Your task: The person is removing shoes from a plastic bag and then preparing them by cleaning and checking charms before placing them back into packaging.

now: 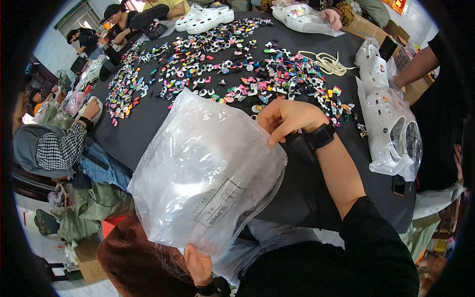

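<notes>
A clear plastic bag (198, 158) with a dark printed label is spread in front of me, over the near side of the table. Its right edge is pinched between the thumb and fingers of my right hand (292, 121), which wears a dark wristwatch. Lower down, my left hand (199, 266) grips the bag's bottom edge. No shoe shows inside the bag. Just beyond it, many small colourful shoe charms (257, 86) lie scattered over the black tabletop (316, 198).
White clogs in clear bags (393, 131) lie along the right edge, near a phone (398, 184). White clogs (210, 21) and another bagged clog (302, 17) stand at the far side. A white cord (326, 62) is coiled beyond the charms. Other people work around the table.
</notes>
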Demonstrator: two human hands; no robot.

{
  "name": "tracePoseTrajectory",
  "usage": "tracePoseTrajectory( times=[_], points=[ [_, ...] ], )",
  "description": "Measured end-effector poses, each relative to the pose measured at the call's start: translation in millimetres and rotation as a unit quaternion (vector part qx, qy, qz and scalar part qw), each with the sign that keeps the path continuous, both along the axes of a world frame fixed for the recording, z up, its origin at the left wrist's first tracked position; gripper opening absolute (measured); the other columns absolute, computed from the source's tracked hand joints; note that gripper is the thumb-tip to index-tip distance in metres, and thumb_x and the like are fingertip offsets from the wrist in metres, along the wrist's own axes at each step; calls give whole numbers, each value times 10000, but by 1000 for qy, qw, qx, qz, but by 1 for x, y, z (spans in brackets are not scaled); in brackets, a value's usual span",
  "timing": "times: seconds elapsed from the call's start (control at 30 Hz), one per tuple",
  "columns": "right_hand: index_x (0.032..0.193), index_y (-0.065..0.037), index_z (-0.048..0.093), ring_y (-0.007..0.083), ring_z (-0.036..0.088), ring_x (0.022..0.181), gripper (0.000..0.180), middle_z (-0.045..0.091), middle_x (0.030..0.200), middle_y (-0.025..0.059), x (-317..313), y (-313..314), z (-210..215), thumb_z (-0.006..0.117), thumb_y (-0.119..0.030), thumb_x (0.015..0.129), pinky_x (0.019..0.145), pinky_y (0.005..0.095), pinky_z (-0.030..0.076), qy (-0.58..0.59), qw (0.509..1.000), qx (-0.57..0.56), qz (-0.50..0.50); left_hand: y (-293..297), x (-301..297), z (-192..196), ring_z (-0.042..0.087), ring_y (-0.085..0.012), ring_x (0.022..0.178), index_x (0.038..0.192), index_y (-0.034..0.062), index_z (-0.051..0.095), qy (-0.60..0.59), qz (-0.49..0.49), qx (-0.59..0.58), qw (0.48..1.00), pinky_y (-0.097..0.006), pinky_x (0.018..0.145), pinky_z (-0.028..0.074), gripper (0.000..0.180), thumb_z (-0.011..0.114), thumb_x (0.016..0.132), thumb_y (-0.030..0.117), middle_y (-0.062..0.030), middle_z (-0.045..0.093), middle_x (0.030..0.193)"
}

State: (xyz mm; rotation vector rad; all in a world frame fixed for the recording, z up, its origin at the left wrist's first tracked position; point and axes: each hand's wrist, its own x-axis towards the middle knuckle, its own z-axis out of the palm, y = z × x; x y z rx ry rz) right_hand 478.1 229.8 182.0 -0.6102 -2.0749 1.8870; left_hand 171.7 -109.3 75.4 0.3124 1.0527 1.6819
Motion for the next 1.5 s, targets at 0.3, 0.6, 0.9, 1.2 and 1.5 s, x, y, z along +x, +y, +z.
tracePoseTrajectory(
  times=[0.3, 0.6, 0.9, 1.2, 1.5],
  points=[
    [937, 5, 627, 103, 598, 559, 235, 667, 744, 54, -1, 0, 15, 690, -207, 857, 547, 240, 436, -115, 992, 44, -23, -13, -28, 11, 581, -219, 1060, 1243, -25, 506, 257, -123, -53, 957, -389, 942, 459, 289, 483, 963, 40, -117, 598, 1181],
    [1021, -3, 655, 38, 493, 596, 266, 588, 738, -31, -17, -7, 10, 663, -221, 870, 545, 196, 400, -113, 975, 99, -165, 20, -54, 40, 547, -205, 1124, 1199, -40, 540, 214, 64, 36, 974, -350, 996, 408, 296, 465, 998, 166, -99, 617, 1139],
    [982, -41, 687, 5, 434, 573, 200, 575, 694, -77, -39, -16, 8, 655, -219, 897, 516, 193, 323, -47, 978, 55, -195, 40, -63, 45, 610, -129, 940, 1022, 2, 636, 143, 105, 63, 982, -288, 877, 471, 137, 528, 970, 69, -63, 662, 1036],
    [1007, -46, 677, 2, 458, 551, 181, 582, 683, -71, -35, -16, 11, 658, -178, 885, 467, 178, 319, -48, 988, 58, -135, 40, -70, 31, 632, -172, 971, 1101, 35, 631, 74, 46, 45, 995, -322, 876, 500, 196, 549, 968, 153, -75, 664, 1066],
    [909, -72, 649, -7, 428, 582, 245, 518, 682, -101, -35, -14, -10, 570, -298, 960, 495, 179, 287, 8, 973, -54, -223, 95, -108, 45, 581, -235, 1122, 1265, -17, 530, -41, -16, 7, 999, -357, 958, 457, 450, 451, 991, 331, -128, 600, 1235]
  ],
)
